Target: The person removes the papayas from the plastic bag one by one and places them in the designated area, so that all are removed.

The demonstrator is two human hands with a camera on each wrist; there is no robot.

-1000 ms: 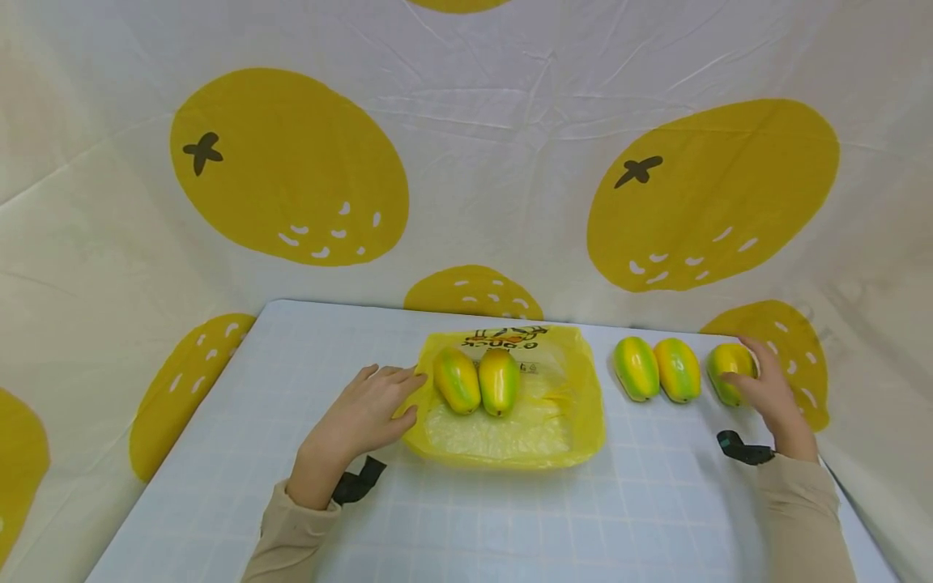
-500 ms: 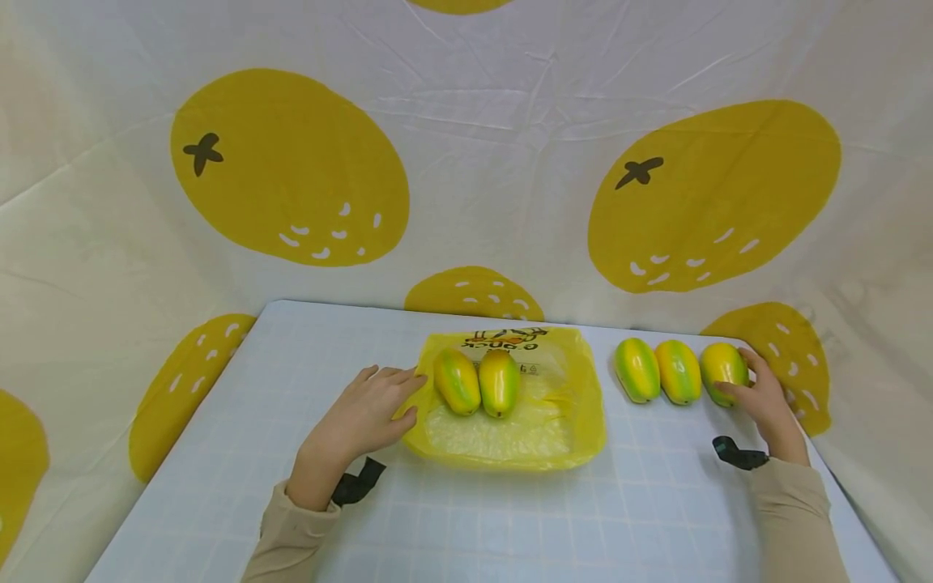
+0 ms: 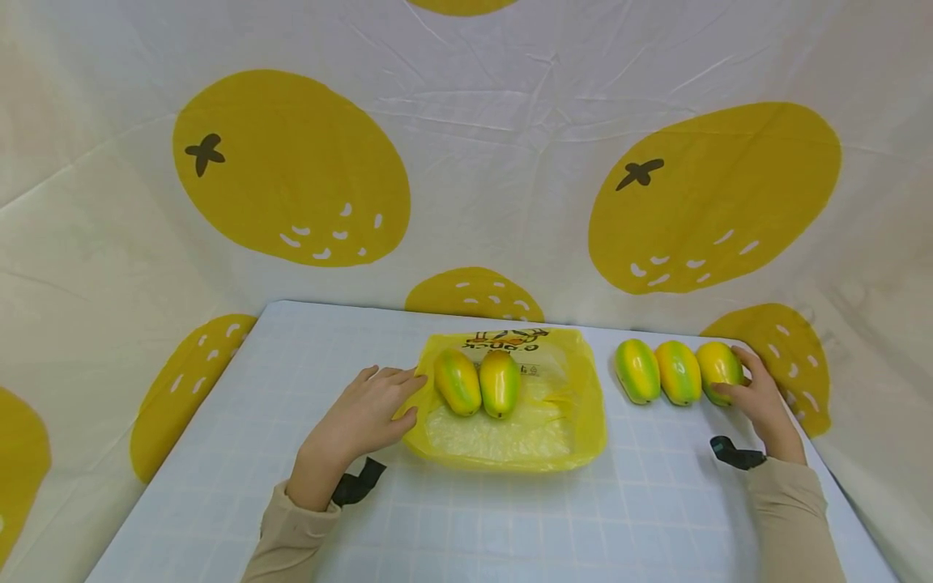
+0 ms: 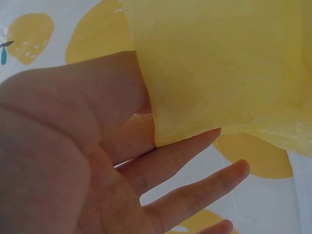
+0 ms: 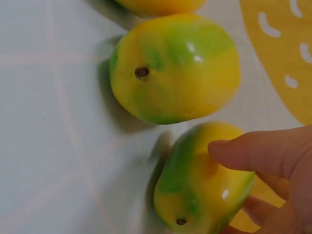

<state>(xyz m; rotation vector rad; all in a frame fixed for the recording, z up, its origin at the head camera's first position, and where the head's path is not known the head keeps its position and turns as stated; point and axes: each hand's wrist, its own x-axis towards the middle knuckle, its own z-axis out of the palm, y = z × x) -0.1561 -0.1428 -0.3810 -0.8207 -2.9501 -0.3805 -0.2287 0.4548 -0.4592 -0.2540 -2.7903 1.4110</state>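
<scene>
In the head view, a row of three yellow-green papayas lies on the right of the table. My right hand (image 3: pixel 764 405) grips the rightmost papaya (image 3: pixel 717 371), its thumb (image 5: pixel 239 152) over the top and the other fingers around the far side. The middle papaya (image 5: pixel 175 70) lies close beside it. To the left, my left hand (image 3: pixel 364 417) reaches with extended fingers to the left edge of a thin yellow plastic bag (image 3: pixel 503 449). In the left wrist view, the bag's film hides the tips of some fingers. Two more papayas (image 3: pixel 499 385) sit side by side on the bag.
The leftmost papaya of the row (image 3: pixel 637 371) lies to the right of the bag. A pale checked cloth covers the table (image 3: pixel 452 534). Behind it hangs a white sheet (image 3: pixel 503 178) with large yellow fruit prints.
My right hand has moved left with the rightmost papaya, which now lies close against the middle one. My left hand, the bag and its two papayas have stayed in place.
</scene>
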